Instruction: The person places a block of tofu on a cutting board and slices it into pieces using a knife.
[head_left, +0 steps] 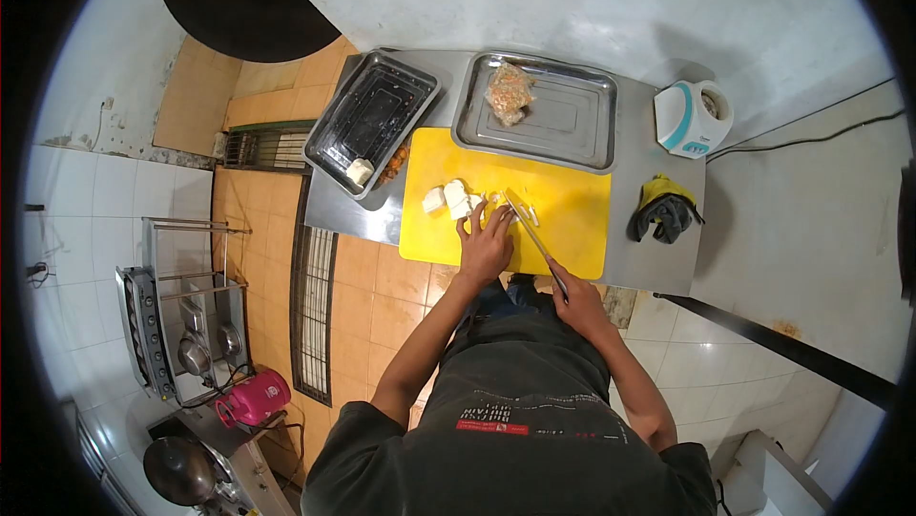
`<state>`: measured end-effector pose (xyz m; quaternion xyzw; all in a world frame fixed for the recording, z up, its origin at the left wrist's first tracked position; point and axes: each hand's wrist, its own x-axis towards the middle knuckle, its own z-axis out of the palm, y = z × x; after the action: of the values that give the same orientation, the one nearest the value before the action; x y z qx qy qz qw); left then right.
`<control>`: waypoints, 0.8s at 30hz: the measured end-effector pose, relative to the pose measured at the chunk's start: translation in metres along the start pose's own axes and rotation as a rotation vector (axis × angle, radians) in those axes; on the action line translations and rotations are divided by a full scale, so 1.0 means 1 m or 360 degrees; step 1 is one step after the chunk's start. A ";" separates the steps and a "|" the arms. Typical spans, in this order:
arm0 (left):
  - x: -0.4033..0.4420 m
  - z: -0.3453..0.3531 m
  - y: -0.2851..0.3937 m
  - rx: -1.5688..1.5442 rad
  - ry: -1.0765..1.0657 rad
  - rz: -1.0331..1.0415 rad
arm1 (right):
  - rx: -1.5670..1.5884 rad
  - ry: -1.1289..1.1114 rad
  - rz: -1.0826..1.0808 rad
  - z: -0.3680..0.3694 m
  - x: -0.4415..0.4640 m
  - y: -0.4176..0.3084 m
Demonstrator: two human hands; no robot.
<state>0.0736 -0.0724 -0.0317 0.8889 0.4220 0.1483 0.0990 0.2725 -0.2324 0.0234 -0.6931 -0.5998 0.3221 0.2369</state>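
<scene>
My right hand [576, 300] is closed round the handle of a knife [529, 227], whose blade slants up and left over the yellow cutting board [572, 215]. Just left of the blade, my left hand [488, 247] has bent fingertips on a white piece that looks like tofu; the fingers partly hide it. More white tofu blocks [457, 199] lie beside that hand, one a little apart at the left. Thin white strips [533, 217] are on the board to the right of the blade tip.
A metal tray [601, 125] behind the board holds a bag of orange-and-white food [509, 92]. Another tray [334, 101] at left holds one white block [360, 171]. To the right are a white-and-teal appliance [681, 122] and a yellow-and-dark cloth item [665, 210].
</scene>
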 end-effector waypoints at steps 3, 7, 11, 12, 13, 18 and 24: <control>0.000 0.000 0.000 -0.0026 -0.0016 -0.0025 | -0.0003 0.0014 -0.0044 0.000 0.002 -0.002; 0.000 -0.001 0.001 -0.0033 -0.0031 -0.0027 | -0.0005 -0.0030 0.0006 0.001 0.003 -0.002; -0.001 -0.001 0.002 -0.0042 -0.0023 -0.0021 | -0.0039 0.0005 -0.0048 0.007 0.004 0.002; -0.001 -0.001 0.001 -0.0031 -0.0018 -0.0013 | -0.0036 0.0006 -0.0043 0.009 0.004 0.003; -0.001 -0.001 0.002 -0.0021 -0.0013 -0.0005 | -0.0027 0.0021 -0.0050 0.010 0.004 0.005; -0.002 0.002 0.001 -0.0050 0.0002 -0.0006 | -0.0030 0.0086 -0.0095 0.017 0.007 0.008; -0.002 0.004 0.004 -0.0024 0.0016 -0.0041 | 0.0005 0.0140 -0.0135 0.018 0.013 0.007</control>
<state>0.0765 -0.0768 -0.0344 0.8818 0.4328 0.1546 0.1056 0.2653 -0.2217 0.0044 -0.6800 -0.6173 0.2820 0.2775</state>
